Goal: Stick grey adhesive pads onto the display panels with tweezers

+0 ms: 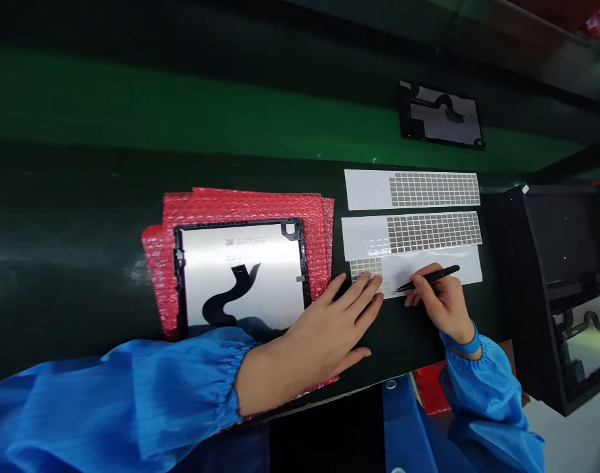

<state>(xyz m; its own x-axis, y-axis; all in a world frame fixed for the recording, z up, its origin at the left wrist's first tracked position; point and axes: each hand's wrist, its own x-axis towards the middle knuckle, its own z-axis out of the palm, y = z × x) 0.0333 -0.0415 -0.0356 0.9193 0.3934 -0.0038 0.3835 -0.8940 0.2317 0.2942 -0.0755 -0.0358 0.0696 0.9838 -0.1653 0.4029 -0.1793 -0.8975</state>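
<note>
My right hand (440, 302) is closed round slim black tweezers (430, 277). Their tip points left, down at the lowest sticker sheet (428, 263), beside its last small grey squares. Fingers spread, my left hand (324, 335) lies palm down with its fingertips on the left end of that sheet. Under my left forearm is a tablet screen (265, 289) with its silver back up, a black frame and a curved black ribbon cable (225, 302). A small grey square sits on its right edge. My arm hides the screen's lower part.
Red bubble-wrap sheets (250, 205) lie under the screen. Two more sticker sheets (369, 190) (366, 236) lie above the lowest one. Another screen (442, 115) rests at the back. A black rack (531, 295) holding a screen (590, 335) stands at the right.
</note>
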